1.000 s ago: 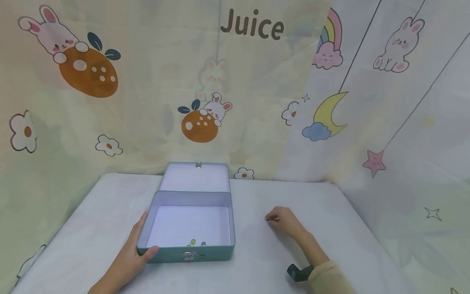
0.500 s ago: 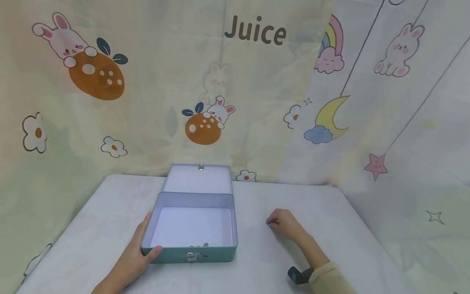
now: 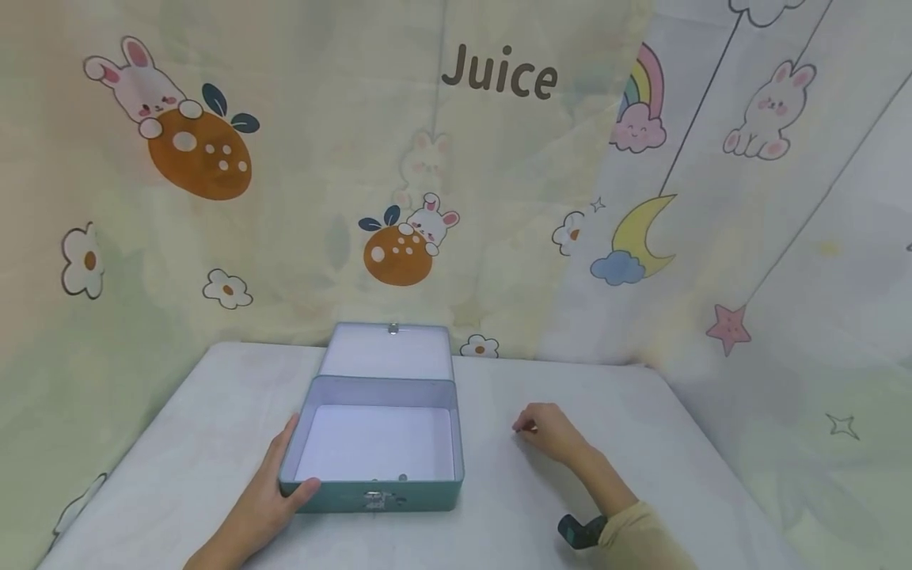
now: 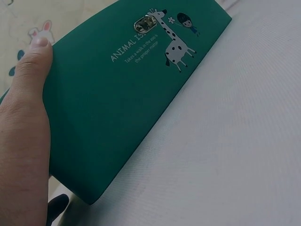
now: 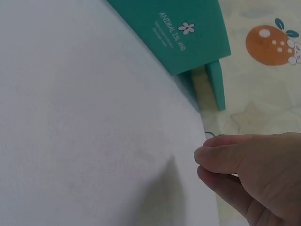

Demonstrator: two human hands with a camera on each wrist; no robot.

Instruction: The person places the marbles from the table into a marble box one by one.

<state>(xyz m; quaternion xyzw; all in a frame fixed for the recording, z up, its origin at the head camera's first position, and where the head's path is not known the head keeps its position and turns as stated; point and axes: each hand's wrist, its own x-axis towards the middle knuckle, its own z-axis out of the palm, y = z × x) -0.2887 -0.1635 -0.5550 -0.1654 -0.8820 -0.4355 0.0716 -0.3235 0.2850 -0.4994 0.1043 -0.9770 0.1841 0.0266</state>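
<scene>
A green tin box [image 3: 385, 496] with a pale inside stands on the table, its hinged lid [image 3: 388, 351] raised at the back. Small glass marbles [image 3: 402, 477] lie against the inside of the front wall, which mostly hides them. My left hand [image 3: 267, 495] grips the tin's front left corner, thumb over the front rim and fingers along the left side. To the right of the tin, my right hand [image 3: 549, 430] hovers over the table with thumb and fingers pinched together. A small dark marble-like thing [image 3: 516, 430] barely shows at those fingertips; the fingers hide most of it.
White cloth covers the table [image 3: 606, 388]. Behind and beside it hangs a printed curtain [image 3: 299, 158] with rabbits, oranges and flowers. A dark strap-on device [image 3: 580, 532] sits at my right wrist by the sleeve [image 3: 641, 538].
The head view has shifted slightly, so the tin appears a little further right. A greenish marble visible earlier has dropped behind the front wall. Both hands keep nearly the same pose.
</scene>
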